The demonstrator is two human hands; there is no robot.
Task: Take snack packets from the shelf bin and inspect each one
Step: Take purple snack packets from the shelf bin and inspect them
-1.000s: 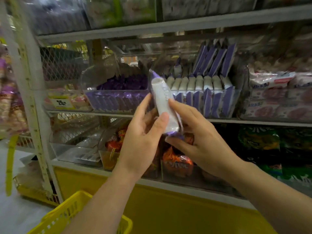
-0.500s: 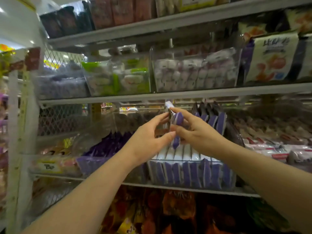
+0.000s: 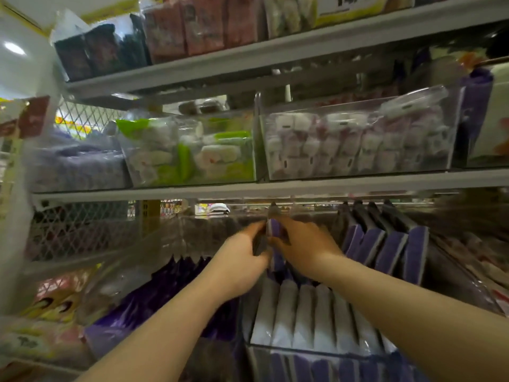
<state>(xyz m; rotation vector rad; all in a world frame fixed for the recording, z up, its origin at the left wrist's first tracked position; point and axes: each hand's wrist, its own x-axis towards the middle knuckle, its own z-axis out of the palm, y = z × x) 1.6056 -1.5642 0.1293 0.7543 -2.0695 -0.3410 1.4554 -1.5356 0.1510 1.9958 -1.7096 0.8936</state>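
Both hands reach deep into the clear shelf bin (image 3: 446, 274) of purple-and-white snack packets (image 3: 316, 312). A single purple-and-white packet (image 3: 274, 230) stands upright between them at the back of the bin. My left hand (image 3: 239, 263) grips its left side and my right hand (image 3: 303, 246) pinches its right side. The packet's lower part is hidden behind my fingers. Everything here is motion-blurred.
More purple packets (image 3: 385, 244) stand at the bin's back right. A neighbouring bin (image 3: 143, 304) of dark purple packets sits on the left. The shelf above (image 3: 248, 186) carries clear bins of green-white (image 3: 190, 153) and pink-white sweets (image 3: 355, 139). Wire mesh (image 3: 77, 230) closes the left side.
Both hands carried the packet from in front of the shelf up and back into the bin. The camera tilted upward, so the upper shelves came into view and the yellow basket left it.
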